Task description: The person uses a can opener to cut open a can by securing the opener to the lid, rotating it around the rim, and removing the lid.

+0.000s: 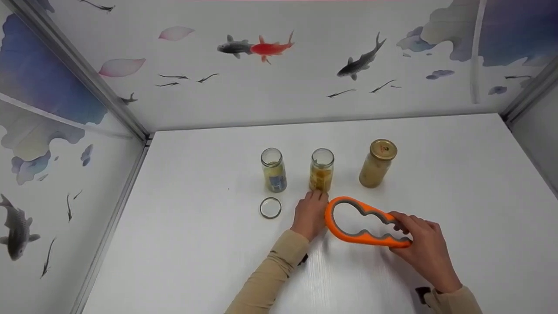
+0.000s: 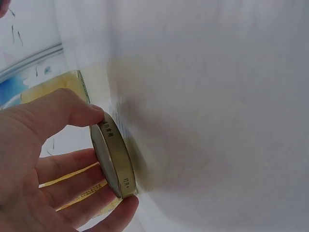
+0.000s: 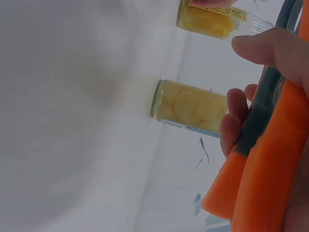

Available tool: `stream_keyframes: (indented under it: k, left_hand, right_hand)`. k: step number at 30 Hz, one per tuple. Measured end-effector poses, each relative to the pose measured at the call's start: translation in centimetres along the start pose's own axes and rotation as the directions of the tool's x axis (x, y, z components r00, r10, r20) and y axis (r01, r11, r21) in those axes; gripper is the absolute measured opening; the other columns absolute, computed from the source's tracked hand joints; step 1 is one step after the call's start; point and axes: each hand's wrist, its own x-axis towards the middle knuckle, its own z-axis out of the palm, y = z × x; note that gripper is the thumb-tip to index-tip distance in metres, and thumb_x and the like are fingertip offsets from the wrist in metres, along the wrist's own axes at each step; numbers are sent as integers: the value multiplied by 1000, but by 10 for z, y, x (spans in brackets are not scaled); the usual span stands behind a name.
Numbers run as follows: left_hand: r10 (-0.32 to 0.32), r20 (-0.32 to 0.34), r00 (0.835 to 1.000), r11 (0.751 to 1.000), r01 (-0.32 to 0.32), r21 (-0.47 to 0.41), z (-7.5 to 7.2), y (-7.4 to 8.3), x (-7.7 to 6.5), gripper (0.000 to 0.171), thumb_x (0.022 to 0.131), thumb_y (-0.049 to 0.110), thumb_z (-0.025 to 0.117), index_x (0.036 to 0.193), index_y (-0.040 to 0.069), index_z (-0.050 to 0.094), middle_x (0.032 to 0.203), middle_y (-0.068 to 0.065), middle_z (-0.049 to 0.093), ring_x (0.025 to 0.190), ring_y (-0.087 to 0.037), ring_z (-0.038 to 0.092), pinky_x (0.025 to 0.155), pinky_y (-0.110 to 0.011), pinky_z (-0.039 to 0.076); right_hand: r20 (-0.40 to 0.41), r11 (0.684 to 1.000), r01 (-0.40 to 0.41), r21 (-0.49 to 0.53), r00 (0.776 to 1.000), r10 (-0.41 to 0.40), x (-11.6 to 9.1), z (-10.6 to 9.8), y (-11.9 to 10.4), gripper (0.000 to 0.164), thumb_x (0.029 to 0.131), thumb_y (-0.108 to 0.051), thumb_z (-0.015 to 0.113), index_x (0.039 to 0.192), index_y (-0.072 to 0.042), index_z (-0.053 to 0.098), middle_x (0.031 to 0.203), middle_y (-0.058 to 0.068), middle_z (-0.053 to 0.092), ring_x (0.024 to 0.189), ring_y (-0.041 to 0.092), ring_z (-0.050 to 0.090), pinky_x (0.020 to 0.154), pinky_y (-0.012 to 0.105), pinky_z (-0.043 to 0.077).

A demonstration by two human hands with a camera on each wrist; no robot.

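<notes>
My left hand [image 1: 310, 214] pinches a gold jar lid [image 2: 118, 155] by its rim between thumb and fingers, close over the tabletop. In the head view the hand covers this lid. Just beyond the fingers stands a lidless glass jar [image 1: 321, 175] with yellow contents. On the right, my right hand [image 1: 426, 250] grips an orange jar opener [image 1: 364, 238] with grey scalloped inner edges by its handle ends. The opener's rounded loop reaches left to beside the left hand, with no jar inside it.
An uncovered jar [image 1: 275, 176] with pale contents stands at the left, and a loose lid [image 1: 270, 208] lies in front of it. Farther right is a jar [image 1: 375, 170] with its gold lid on. Printed walls [image 1: 279, 96] border the white table [image 1: 196, 218].
</notes>
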Motion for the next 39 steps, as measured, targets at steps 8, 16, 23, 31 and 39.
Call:
stream_keyframes:
  k: [8,16,23,31,39]
  left_hand:
    - [12,43,999,999,-10,-37,2,2,0,22,97,20,58,115,8,60,116,-7,59,103,-24,55,77,-37,52]
    - [9,30,1000,1000,-9,-15,5,5,-2,19,100,21,53,115,13,62,118,-2,61,109,-27,54,79,-38,52]
    - [-28,85,996,999,26,26,2,11,-3,27,98,18,58,124,17,59,128,-1,57,117,-28,51,82,-41,52]
    - [-48,15,999,996,47,72,-8,23,-3,32,89,26,71,118,18,61,121,-1,59,105,-23,55,81,-38,51]
    - [-33,-80,996,999,34,9,-8,34,4,32,90,29,69,118,15,62,117,-3,60,107,-19,55,86,-32,50]
  right_hand:
    - [13,1000,-22,6,1000,22,-1,0,1,64,56,8,84,115,-9,66,81,1,66,75,23,61,81,52,37]
    - [3,1000,-11,-4,1000,11,-2,0,3,68,54,8,86,115,-10,65,82,1,66,73,22,62,80,54,38]
    - [21,999,-49,-8,999,49,-4,-2,7,67,55,6,87,117,-7,64,83,3,67,74,25,62,81,55,38]
    - [-32,998,-60,1,998,60,-6,-9,10,65,54,9,85,114,-4,64,83,7,68,74,27,63,80,54,37]
    - [-142,995,-102,18,984,104,-4,-13,9,59,57,11,83,111,-2,64,84,13,66,76,28,56,76,51,32]
